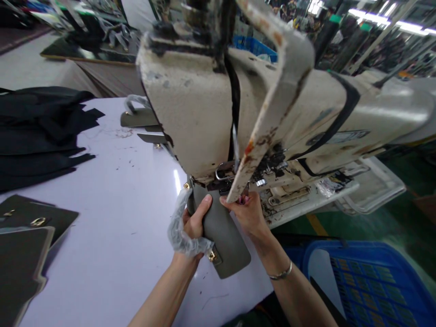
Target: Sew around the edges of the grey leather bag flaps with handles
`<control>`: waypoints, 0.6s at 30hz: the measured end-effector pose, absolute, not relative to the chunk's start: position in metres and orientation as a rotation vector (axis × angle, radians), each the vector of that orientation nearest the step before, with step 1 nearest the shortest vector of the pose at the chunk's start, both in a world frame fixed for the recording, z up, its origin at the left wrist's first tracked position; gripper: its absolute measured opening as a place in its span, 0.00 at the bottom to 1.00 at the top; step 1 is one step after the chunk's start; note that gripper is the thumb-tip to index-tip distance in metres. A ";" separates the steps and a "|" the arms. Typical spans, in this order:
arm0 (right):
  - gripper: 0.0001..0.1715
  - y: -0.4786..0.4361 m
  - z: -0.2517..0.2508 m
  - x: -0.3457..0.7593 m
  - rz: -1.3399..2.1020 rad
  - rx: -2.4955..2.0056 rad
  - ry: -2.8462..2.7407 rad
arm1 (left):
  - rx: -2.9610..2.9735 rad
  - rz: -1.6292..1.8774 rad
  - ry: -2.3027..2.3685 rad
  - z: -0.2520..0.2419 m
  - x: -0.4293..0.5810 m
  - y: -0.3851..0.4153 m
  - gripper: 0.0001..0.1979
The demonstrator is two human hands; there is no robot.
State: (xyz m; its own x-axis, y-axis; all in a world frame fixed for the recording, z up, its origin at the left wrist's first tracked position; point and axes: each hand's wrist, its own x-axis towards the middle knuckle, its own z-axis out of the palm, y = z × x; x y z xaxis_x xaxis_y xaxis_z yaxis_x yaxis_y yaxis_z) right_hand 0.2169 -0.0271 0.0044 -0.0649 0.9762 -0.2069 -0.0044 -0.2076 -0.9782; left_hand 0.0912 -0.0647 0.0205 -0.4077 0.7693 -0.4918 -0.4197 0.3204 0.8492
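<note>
A grey-green bag panel (226, 240) lies on the white table, its far end under the head of a sewing machine (190, 100). My left hand (197, 220) grips the panel's left edge, thumb flat on top and fingers underneath. Around that wrist loops a bag handle (177, 227) wrapped in clear plastic, joined to the panel by gold-coloured hardware (213, 255). My right hand (248, 213) pinches the panel's right edge near the needle area. The machine's rusty guard bar (259, 131) partly hides these fingers, and the needle itself is out of sight.
Black fabric pieces (37, 131) are piled at the left, above dark panels with gold hardware (37, 220). More grey-green handled pieces (139, 119) lie behind the machine head. A blue basket (374, 277) stands at the lower right, below a pale tray (381, 186).
</note>
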 end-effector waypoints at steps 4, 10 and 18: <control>0.19 -0.022 0.010 0.212 1.373 -1.332 -1.169 | 0.311 1.335 1.565 0.022 0.088 -0.056 0.28; 0.20 -0.023 0.018 0.208 1.211 -1.503 -1.244 | 0.405 1.407 1.438 0.019 0.082 -0.051 0.31; 0.23 -0.025 0.021 0.205 1.179 -1.578 -1.217 | 0.430 1.390 1.355 0.018 0.077 -0.047 0.37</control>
